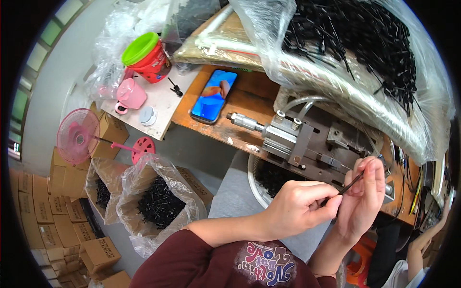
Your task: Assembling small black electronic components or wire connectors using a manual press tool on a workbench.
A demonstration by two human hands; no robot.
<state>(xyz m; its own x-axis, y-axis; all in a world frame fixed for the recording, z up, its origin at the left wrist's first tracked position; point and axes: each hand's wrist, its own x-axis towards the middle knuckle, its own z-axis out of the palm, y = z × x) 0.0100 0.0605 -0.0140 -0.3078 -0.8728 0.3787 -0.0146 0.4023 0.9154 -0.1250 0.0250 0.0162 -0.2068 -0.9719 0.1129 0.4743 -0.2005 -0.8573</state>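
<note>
Both hands are raised in front of the bench machine, pinching one thin black rod-like part (pixel 351 185) between them. My left hand (pixel 300 204) closes thumb and fingers on its lower left end. At the upper right end, the fingertips of my right hand (pixel 362 204) close on it, palm turned toward me. What sits at the rod's two ends is hidden by the fingers. Just behind the hands lies the metal machine with an air cylinder (pixel 283 141), hoses and a sliding block. Below my left forearm, a white basket (pixel 254 185) of black parts is partly covered.
A plastic-lined tray heaped with black parts (pixel 355 43) stands above the bench. A phone (pixel 211 98) lies on the wooden bench (pixel 192 113). To the left are a pink cup (pixel 130 94), a pink fan (pixel 78 136), plastic bags of parts (pixel 163 204) and cartons. Another person's arm (pixel 427 237) is at right.
</note>
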